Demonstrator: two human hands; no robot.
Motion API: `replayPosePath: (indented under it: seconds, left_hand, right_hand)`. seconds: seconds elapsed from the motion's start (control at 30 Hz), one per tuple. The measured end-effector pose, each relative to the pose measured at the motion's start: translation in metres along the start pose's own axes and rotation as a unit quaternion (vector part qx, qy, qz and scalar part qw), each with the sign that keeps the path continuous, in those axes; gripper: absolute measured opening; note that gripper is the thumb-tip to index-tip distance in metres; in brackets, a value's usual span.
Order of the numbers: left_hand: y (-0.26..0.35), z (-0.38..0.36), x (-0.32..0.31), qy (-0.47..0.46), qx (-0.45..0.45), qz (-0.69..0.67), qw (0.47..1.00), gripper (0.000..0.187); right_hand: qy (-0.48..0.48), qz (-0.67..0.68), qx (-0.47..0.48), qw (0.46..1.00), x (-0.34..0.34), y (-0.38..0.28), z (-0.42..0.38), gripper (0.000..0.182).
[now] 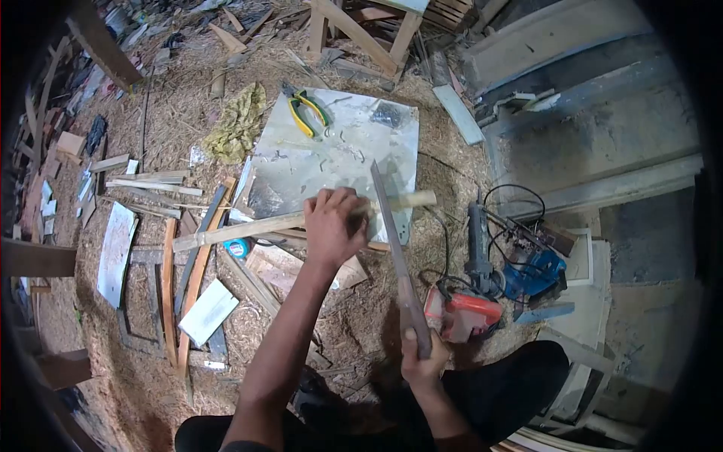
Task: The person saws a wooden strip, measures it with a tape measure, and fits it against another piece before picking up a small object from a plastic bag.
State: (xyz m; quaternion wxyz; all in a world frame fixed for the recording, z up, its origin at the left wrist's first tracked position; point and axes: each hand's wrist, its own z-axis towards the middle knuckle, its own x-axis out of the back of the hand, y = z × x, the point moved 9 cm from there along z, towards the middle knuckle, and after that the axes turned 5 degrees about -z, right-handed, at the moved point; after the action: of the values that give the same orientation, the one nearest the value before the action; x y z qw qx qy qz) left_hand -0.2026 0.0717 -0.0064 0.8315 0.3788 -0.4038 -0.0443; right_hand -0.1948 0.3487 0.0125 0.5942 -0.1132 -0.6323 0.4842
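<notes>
My left hand (334, 233) is closed over a long wooden strip (263, 226), pressing it across a worn whitish board (286, 158). The strip runs from lower left to the right past the board's edge. My right hand (424, 361) grips a long, narrow blade with a brownish handle (409, 301). Its grey blade (388, 211) points away from me and overlaps the strip just right of my left hand. Whether the blade is a knife or a file I cannot tell. Green-and-yellow pliers (305, 111) lie with jaws parted near the board's far side, among small scraps.
A red power tool (463, 315) and a blue one (535, 275) with black cables lie at my right. A round blue tape measure (236, 248) sits under the strip's left part. Wood strips (197, 279), a white block (208, 312) and a yellow cloth (237, 124) lie on shavings.
</notes>
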Motion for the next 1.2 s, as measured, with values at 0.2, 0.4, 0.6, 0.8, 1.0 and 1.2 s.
replayPosePath:
  seconds: [0.2, 0.4, 0.6, 0.8, 1.0, 1.2]
  left_hand:
    - [0.002, -0.001, 0.0, -0.018, 0.003, -0.004, 1.0, 0.024]
    - [0.003, -0.008, 0.001, -0.011, -0.002, -0.002, 1.0, 0.024]
    - [0.007, -0.015, 0.0, -0.036, 0.015, -0.031, 0.999, 0.027]
    - [0.016, -0.026, 0.0, -0.033, -0.011, -0.008, 0.999, 0.025]
    - [0.015, -0.022, -0.002, -0.045, 0.012, 0.006, 0.999, 0.026]
    - [0.013, -0.019, -0.003, -0.04, 0.0, 0.007, 0.999, 0.023]
  right_hand:
    - [-0.016, 0.0, -0.019, 1.0, -0.019, -0.028, 0.054, 0.026]
    - [-0.047, 0.121, -0.078, 0.988, -0.039, -0.009, 0.031, 0.031]
    - [-0.056, 0.224, -0.114, 0.966, -0.042, 0.004, 0.017, 0.043]
    - [-0.044, 0.238, -0.116, 0.963, -0.041, 0.016, 0.001, 0.043]
    - [-0.064, 0.219, -0.15, 0.962, -0.023, 0.014, -0.006, 0.042]
    - [-0.032, 0.146, -0.12, 0.981, 0.0, 0.016, -0.042, 0.047]
